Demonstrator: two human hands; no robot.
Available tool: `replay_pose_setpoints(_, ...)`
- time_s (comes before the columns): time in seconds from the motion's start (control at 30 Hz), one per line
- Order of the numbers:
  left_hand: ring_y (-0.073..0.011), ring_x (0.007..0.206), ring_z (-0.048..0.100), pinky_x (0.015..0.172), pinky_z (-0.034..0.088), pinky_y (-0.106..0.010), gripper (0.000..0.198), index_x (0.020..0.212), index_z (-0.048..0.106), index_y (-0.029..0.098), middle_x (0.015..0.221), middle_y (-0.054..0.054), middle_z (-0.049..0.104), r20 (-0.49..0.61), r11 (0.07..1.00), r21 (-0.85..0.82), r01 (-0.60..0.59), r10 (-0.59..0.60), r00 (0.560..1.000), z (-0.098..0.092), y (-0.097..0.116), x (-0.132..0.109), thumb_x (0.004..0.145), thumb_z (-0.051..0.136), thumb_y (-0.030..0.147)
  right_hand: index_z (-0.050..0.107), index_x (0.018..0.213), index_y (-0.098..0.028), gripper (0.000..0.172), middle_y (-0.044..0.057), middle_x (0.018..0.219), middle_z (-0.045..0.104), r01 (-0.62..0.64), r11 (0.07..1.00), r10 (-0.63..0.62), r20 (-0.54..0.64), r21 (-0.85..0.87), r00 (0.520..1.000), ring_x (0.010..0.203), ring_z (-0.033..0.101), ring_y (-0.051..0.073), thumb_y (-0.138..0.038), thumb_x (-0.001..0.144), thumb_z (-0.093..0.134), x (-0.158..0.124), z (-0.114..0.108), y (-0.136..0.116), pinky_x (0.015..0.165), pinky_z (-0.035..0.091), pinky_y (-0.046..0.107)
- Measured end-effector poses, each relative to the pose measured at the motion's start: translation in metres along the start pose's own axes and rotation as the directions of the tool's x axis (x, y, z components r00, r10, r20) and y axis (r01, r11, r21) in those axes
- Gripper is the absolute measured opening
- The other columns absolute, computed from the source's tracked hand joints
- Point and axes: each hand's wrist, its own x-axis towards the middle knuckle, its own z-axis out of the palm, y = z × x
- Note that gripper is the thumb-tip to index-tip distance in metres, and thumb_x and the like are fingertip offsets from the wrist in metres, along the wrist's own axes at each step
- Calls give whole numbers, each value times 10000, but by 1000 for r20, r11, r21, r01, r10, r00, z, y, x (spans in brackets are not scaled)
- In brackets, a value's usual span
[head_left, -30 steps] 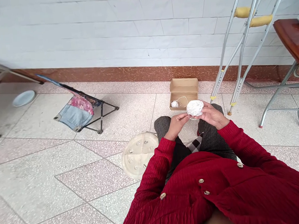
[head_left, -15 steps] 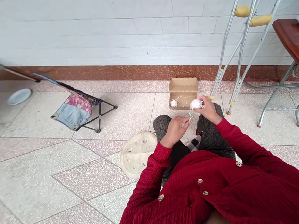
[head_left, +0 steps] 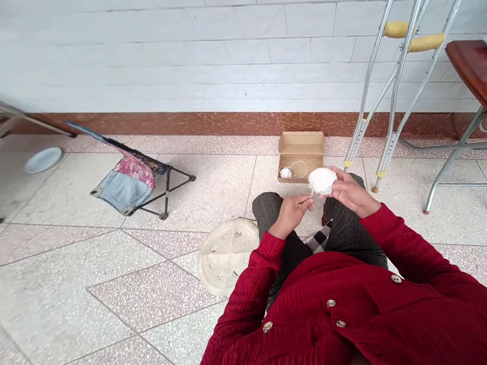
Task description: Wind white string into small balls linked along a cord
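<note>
A fluffy white ball, seemingly of yarn, rests in my right hand, whose fingers are wrapped round its right side. My left hand is to the left of the ball, slightly lower, with its fingertips pinched on a thin white strand that runs up to the ball. Beyond both hands, an open cardboard box stands on the floor by the wall. In its left part lies a smaller white ball of string, with a loose loop trailing across the box.
A round beige lid-like disc lies left of my knees. Farther left stands a low folding stool, and a pale plate lies behind it. Metal crutches lean on the wall at right, beside a brown chair.
The white ball has turned in my right hand and come slightly lower. My left hand has moved a little right and down, closer beneath the ball. The whole view has shifted slightly.
</note>
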Motion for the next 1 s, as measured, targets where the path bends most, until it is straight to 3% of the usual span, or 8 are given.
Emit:
replay_pose_setpoints(0.13,-146,722,606,746,447,-255,376,682,671,162,703,-4,668,65,996,73,-44,39,997,5,6,-6,988,511,311,536,1038,-235,459,40,1070,604,94,935,-210,-318,-343,924,799,592,174,-360,657,759,34,-17,7,655,536,313)
replay_pose_setpoints(0.27,-148,693,599,985,450,-340,314,737,711,187,705,-3,696,41,971,216,-103,96,995,-5,10,-3,981,533,269,578,962,-215,447,32,992,592,-22,687,-233,-250,-727,940,840,558,190,-298,571,780,38,-29,42,749,504,340)
replay_pose_setpoints(0.4,-157,718,613,1097,387,-403,216,828,751,203,784,-11,741,9,957,266,-116,118,993,-18,7,5,954,578,235,606,994,-212,428,9,953,602,-172,819,164,-64,-548,984,749,568,154,-273,591,737,14,-26,65,638,487,284)
replay_pose_setpoints(0.57,-161,747,603,897,465,-302,337,704,711,182,683,-8,669,46,980,148,-133,128,991,-20,4,7,973,556,312,635,1073,-191,447,-2,893,636,-361,906,411,263,-219,873,714,599,125,-203,635,722,-9,-27,53,591,493,228)
replay_pose_setpoints(0.67,-168,779,627,789,470,-268,321,781,738,168,777,-23,713,-31,998,15,-62,62,998,-15,0,8,968,553,352,618,1128,-196,524,22,952,674,-343,939,339,304,-42,891,749,633,153,-197,620,747,-13,-26,37,622,532,265)
replay_pose_setpoints(0.8,-143,688,590,699,439,-243,384,742,719,143,727,-8,694,7,997,-69,19,-18,1000,-5,-6,6,963,534,396,575,1172,-230,533,60,1077,680,-121,991,116,102,48,988,804,654,194,-281,671,750,-6,-18,12,631,533,302)
replay_pose_setpoints(0.9,-129,652,562,683,419,-240,388,694,690,148,675,7,661,79,1000,-27,7,-4,997,1,-5,2,964,529,376,562,1135,-243,436,55,1079,646,69,984,-89,-117,-164,989,820,616,190,-357,742,712,13,-18,4,647,509,300)
replay_pose_setpoints(1.0,-142,705,599,759,453,-264,357,691,687,164,709,0,679,99,996,48,-72,67,993,2,3,-1,973,528,316,553,1026,-231,434,44,1028,604,92,828,-288,-280,-553,916,841,571,197,-349,668,767,32,-28,14,710,498,326)
